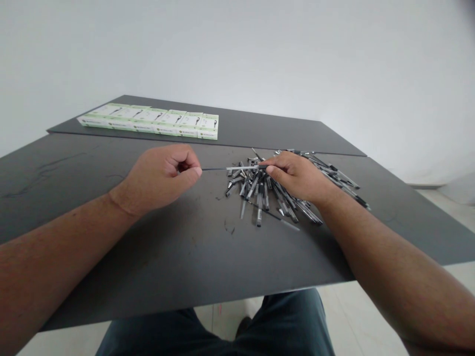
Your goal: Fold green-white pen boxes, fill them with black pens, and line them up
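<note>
In front of me a thin dark pen refill [214, 169] and a clear pen barrel [241, 168] lie in one level line, the refill meeting the barrel's left end. My left hand [159, 175] pinches the refill's left end between thumb and forefinger. The barrel's dark right end is pinched by my right hand [297, 175], just above a loose pile of pens [260, 198]. The pile holds many clear barrels and dark parts, partly hidden under that hand. How far the refill reaches inside the barrel I cannot tell.
A row of white and green boxes [148, 121] stands at the back left of the dark table [178, 247]. A seam [237, 146] crosses the tabletop behind the pens. A pale wall [237, 54] rises behind, and my legs [293, 321] are below the front edge.
</note>
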{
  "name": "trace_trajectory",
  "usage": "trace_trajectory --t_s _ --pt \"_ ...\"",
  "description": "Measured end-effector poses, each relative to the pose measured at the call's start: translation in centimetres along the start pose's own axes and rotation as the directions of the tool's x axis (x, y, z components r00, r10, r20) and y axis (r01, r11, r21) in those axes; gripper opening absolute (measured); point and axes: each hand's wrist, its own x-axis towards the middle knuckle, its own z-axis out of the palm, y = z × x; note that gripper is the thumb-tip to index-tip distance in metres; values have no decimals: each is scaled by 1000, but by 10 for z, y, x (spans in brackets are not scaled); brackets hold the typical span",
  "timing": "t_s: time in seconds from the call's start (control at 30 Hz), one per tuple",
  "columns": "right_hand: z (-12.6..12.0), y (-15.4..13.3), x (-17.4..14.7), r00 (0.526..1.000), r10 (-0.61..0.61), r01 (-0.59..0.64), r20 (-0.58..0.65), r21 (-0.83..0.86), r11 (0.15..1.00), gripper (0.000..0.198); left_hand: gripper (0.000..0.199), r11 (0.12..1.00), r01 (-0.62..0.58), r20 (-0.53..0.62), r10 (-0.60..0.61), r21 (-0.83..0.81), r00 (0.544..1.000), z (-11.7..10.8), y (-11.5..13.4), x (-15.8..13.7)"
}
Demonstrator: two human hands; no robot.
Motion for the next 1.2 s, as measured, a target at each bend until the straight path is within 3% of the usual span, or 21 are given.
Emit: trace_trajectory --t_s 0.6,1.2 --pt "-1 1 0 1000 -23 23 8 12 1000 37 18 999 -32 -63 33 21 997 3 -7 1" --pt "-1 -1 0 1000 0 1 28 -9 1000 42 20 1000 -16 -25 16 9 1000 3 -3 1"
